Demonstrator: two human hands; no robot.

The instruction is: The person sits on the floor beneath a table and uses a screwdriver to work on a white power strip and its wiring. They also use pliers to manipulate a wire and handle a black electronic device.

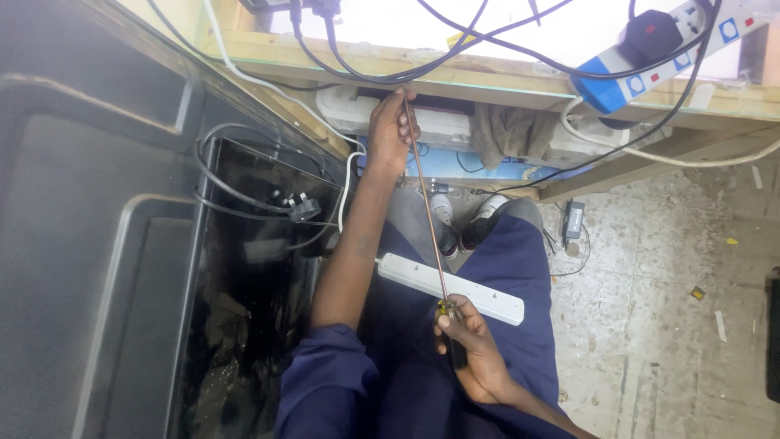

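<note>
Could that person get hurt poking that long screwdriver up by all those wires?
Maybe. The left hand steers the long screwdriver tip beside dangling black cables; a slip might nick one or jab fingers. The right hand grips only the far end, so the thin shaft could wobble. The white power strip lying across the lap might slide off.

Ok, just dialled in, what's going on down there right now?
A person in dark blue workwear sits on the floor with a white power strip lying across the lap. The right hand holds the handle of a long thin screwdriver, while the left hand reaches up and steadies the shaft near its tip, at the underside of a wooden bench. Black cables hang over the bench edge, and a blue and white extension block lies on top.
</note>
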